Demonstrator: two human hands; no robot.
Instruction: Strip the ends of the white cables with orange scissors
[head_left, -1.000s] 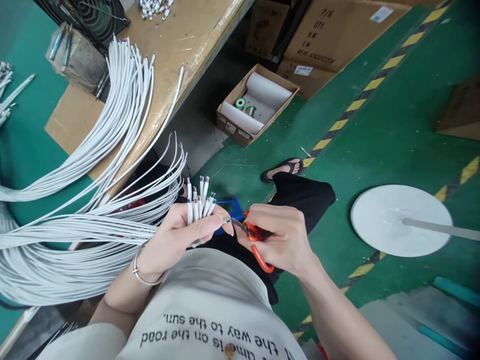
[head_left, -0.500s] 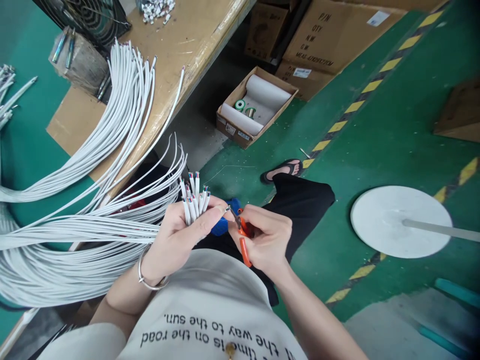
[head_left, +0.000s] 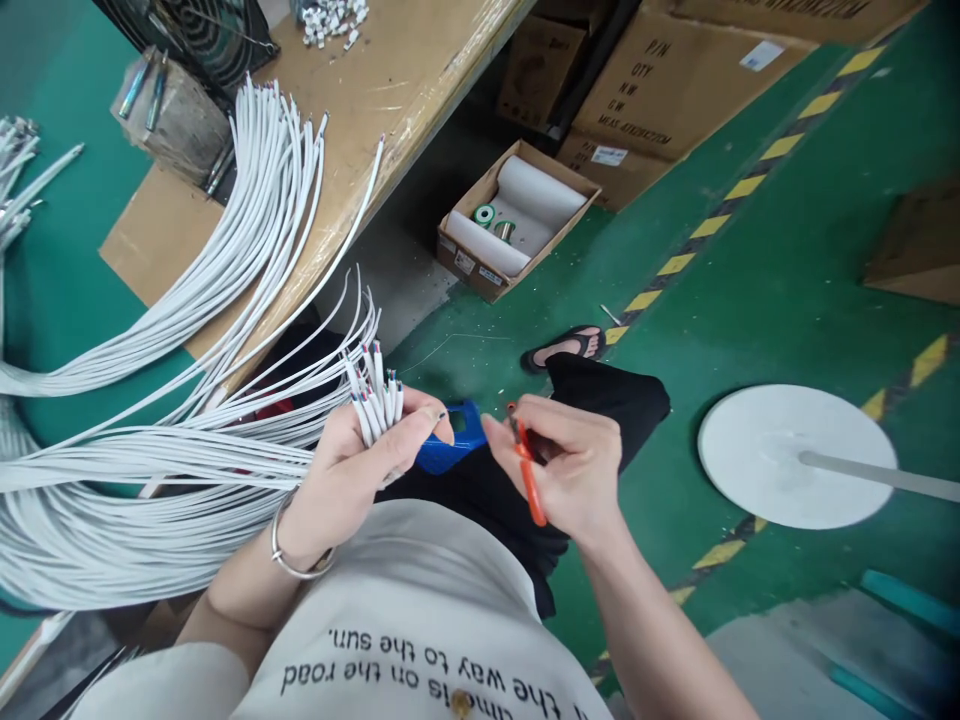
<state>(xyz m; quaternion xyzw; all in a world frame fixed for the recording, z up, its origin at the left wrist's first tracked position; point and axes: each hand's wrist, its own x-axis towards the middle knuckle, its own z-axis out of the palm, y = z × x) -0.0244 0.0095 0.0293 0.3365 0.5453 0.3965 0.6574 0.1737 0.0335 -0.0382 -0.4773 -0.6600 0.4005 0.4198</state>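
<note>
My left hand (head_left: 360, 465) is closed around a bunch of white cable ends (head_left: 373, 398) with stripped coloured wires sticking up. The cables (head_left: 150, 490) trail left in long loops towards the bench. My right hand (head_left: 566, 465) is closed on small orange-handled scissors (head_left: 527, 478), held a short way right of the cable ends and not touching them. A blue object (head_left: 454, 445) lies on my lap between the two hands. A silver bangle (head_left: 292, 560) sits on my left wrist.
A wooden bench (head_left: 390, 70) at upper left carries more white cables (head_left: 247, 230), a brush-like block (head_left: 176, 115) and small white parts (head_left: 330, 15). An open box of rolls (head_left: 514, 220), cardboard cartons (head_left: 667, 80) and a white round base (head_left: 787, 450) stand on the green floor.
The scissors were at the cable tips beside my left thumb. My right hand has pulled them away to the right, and the cable ends have tilted a little left.
</note>
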